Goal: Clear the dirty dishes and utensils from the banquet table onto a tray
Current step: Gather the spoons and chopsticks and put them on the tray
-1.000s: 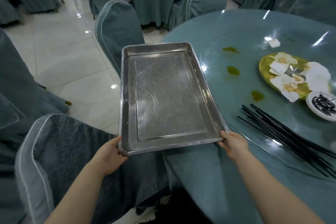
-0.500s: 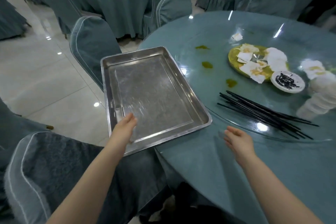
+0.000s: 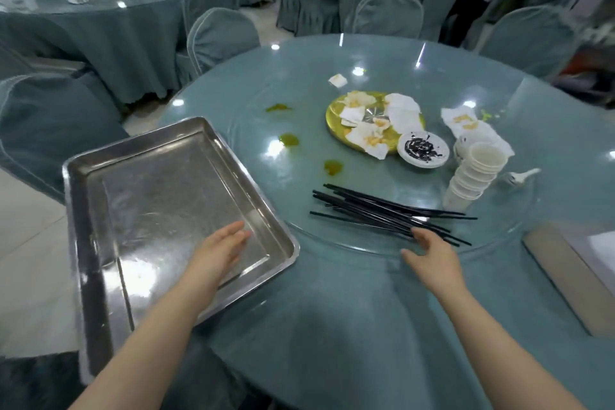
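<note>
From the head view, the left hand [image 3: 221,251] lay flat, fingers straight, inside the rectangular steel tray [image 3: 100,196] on the round teal table [image 3: 332,326]. The right hand [image 3: 432,251], fingers spread, touched the black chopsticks [image 3: 372,206].

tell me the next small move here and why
Probably close the right hand round the black chopsticks: its fingertips already reach their near ends, and the tray lies bare under the flat left hand, ready to take them.
</note>
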Action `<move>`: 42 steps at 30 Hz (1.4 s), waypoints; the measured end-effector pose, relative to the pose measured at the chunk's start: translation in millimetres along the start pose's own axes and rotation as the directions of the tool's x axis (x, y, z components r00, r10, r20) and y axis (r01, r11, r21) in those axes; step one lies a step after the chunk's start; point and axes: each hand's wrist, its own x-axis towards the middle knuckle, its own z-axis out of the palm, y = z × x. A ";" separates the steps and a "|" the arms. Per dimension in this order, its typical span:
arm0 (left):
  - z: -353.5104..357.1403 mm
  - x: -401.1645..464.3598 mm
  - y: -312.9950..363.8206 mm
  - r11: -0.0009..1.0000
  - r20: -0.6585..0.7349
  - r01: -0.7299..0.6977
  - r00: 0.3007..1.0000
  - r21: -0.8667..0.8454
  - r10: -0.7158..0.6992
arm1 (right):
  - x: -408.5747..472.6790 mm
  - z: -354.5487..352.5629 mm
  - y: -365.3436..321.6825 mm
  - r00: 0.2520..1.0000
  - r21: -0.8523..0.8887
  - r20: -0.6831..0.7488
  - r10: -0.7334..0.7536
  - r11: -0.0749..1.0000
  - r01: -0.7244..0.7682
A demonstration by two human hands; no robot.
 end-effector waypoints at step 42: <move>238.0 156.1 -38.4 -0.241 0.546 -0.506 0.826 0.828 0.143 | 143.4 21.2 21.3 0.823 -0.485 0.540 -0.177 0.734 0.476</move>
